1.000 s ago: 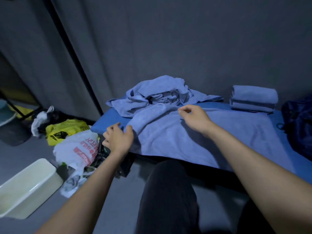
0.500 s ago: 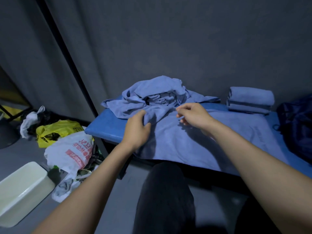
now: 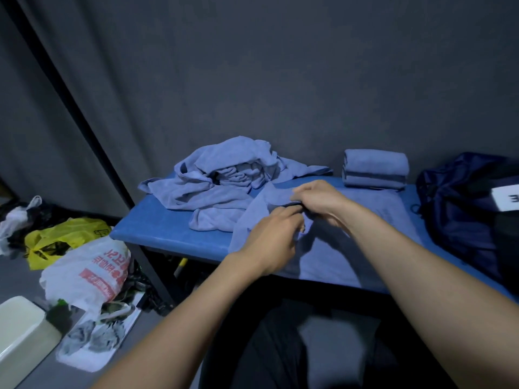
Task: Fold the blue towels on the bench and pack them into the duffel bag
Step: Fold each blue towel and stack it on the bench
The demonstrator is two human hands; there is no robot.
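Right now, in the head view, I have both hands together over the spread towel (image 3: 331,248) on the blue bench (image 3: 157,234): my left hand (image 3: 273,237) has its fingers curled into the cloth near the towel's left edge, and my right hand (image 3: 317,199) pinches the same fold just beyond it, the two almost touching. The unfolded heap of towels (image 3: 222,178) lies to the far left on the bench, one limp end of it right beside the towel I am working on; two folded towels (image 3: 375,168) are stacked at the far side, and the dark duffel bag (image 3: 460,203) sits at the right end. I judge the main risk is dragging that neighbouring end along as I carry the fold over, or the near edge, which hangs past the bench, pulling the whole towel off. On the floor at left, a white plastic bag (image 3: 90,270) carries red print I cannot read; a white tag (image 3: 505,199) on the duffel shows a dark letter, cut off.
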